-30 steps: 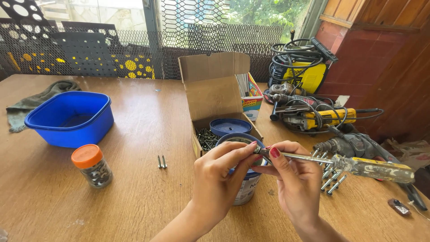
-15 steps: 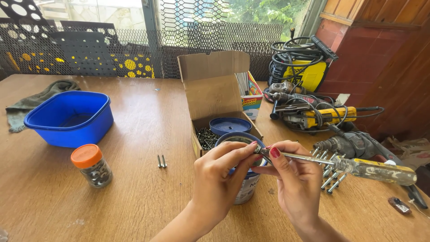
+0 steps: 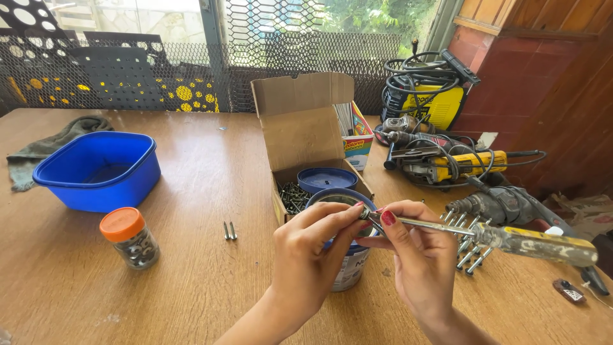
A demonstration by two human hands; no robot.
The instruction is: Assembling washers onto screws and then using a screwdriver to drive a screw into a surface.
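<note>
My right hand [image 3: 418,259] holds a screwdriver [image 3: 511,237] by its metal shaft, the clear yellowish handle pointing right. My left hand [image 3: 313,252] pinches a small screw or nut at the screwdriver tip, where both hands' fingertips meet. Both hands hover over an open round tin [image 3: 348,259] with a blue rim that stands on the wooden table [image 3: 211,166]. The piece at the tip is too small to make out.
An open cardboard box [image 3: 300,137] with dark screws and a blue lid is behind the tin. A blue plastic tub [image 3: 99,169], an orange-capped jar [image 3: 129,237] and two loose screws [image 3: 230,230] lie to the left. Power tools [image 3: 460,163], a drill [image 3: 504,204] and several bolts [image 3: 469,252] crowd the right.
The hands and screwdriver stay almost still; the fingers shift only slightly at the tip.
</note>
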